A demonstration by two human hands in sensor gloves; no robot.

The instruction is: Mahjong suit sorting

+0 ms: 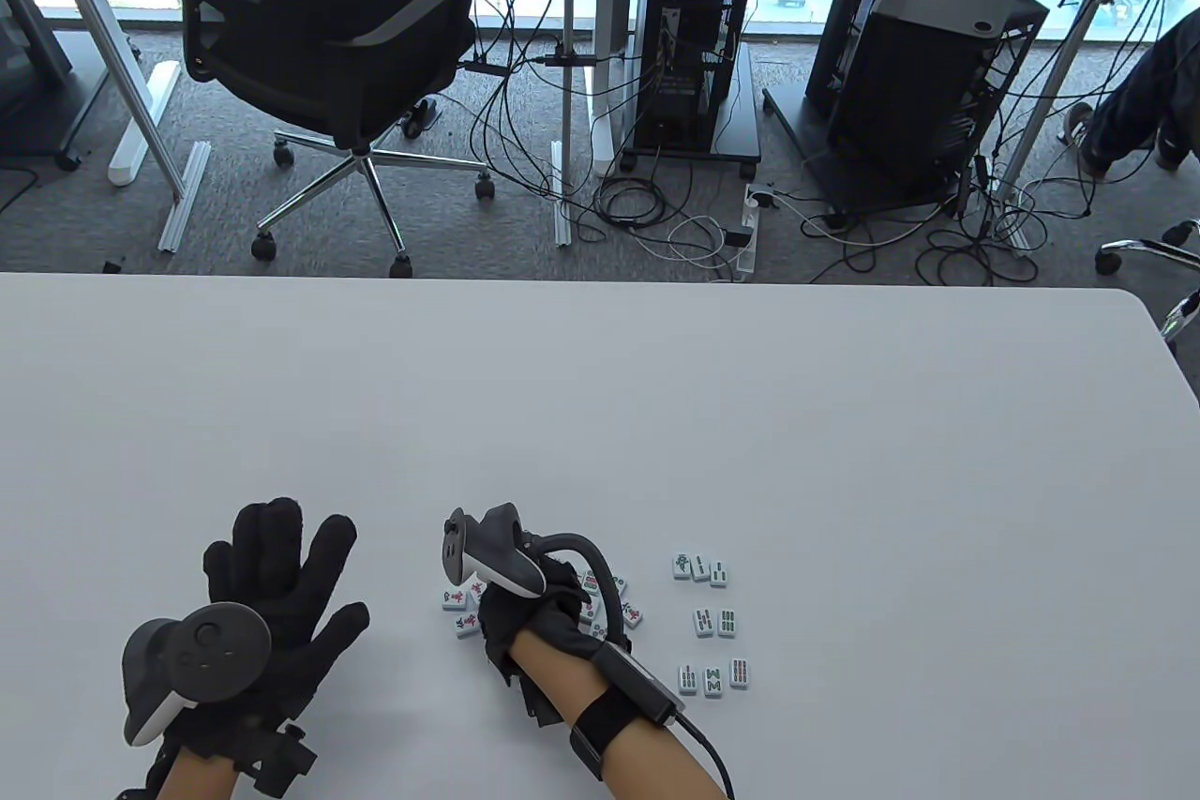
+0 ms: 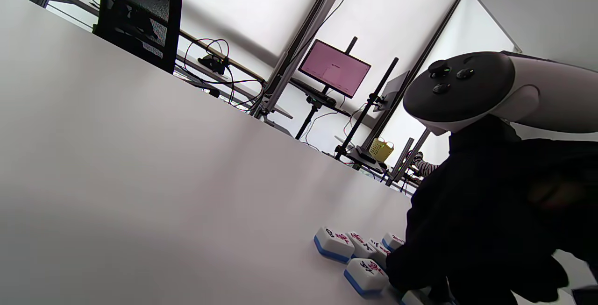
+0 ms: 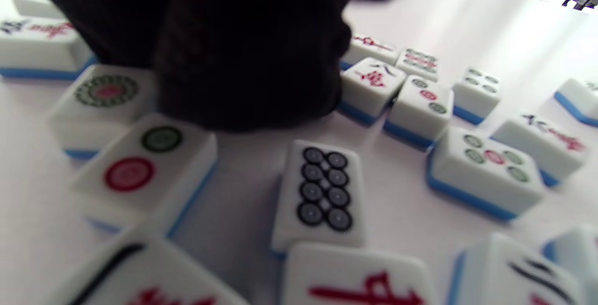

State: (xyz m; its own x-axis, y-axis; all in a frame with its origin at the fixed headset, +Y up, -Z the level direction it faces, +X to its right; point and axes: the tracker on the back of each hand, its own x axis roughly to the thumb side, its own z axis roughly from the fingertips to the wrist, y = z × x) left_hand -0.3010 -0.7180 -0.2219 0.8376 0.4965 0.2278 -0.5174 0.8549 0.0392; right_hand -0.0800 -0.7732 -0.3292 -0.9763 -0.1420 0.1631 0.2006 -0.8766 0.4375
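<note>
On the white counter (image 1: 656, 425), near its front edge, the mahjong tiles lie in 2 groups. A loose cluster (image 1: 464, 611) sits under and around the right hand (image 1: 539, 617); its tiles lie face up, white on top with blue backs against the counter. To the right, well apart from the cluster, 8 bamboo tiles (image 1: 711, 622) lie face up in 3 short rows: 3 at the top, 2 in the middle, 3 at the bottom.

Left hand (image 1: 272, 594): flat on the counter, palm down, fingers straight and spread, holding nothing. It lies to the left of the cluster and touches no tile. A tracker (image 1: 187, 664) is strapped to its back.

Right hand: over the cluster, fingers pointed down among the tiles. In the right wrist view the gloved fingers (image 3: 247, 48) come down to the counter beside a 2-circle tile (image 3: 142, 165) and an 8-circle tile (image 3: 322, 193). Whether they grip a tile cannot be determined; the fingertips are hidden behind the glove. A second tracker (image 1: 487, 551) sits on this hand, with a strap and cable at the wrist.

Circle tiles and character tiles lie mixed in the cluster, some touching, some askew. In the left wrist view, character tiles (image 2: 334, 243) lie just beside the right hand.
</note>
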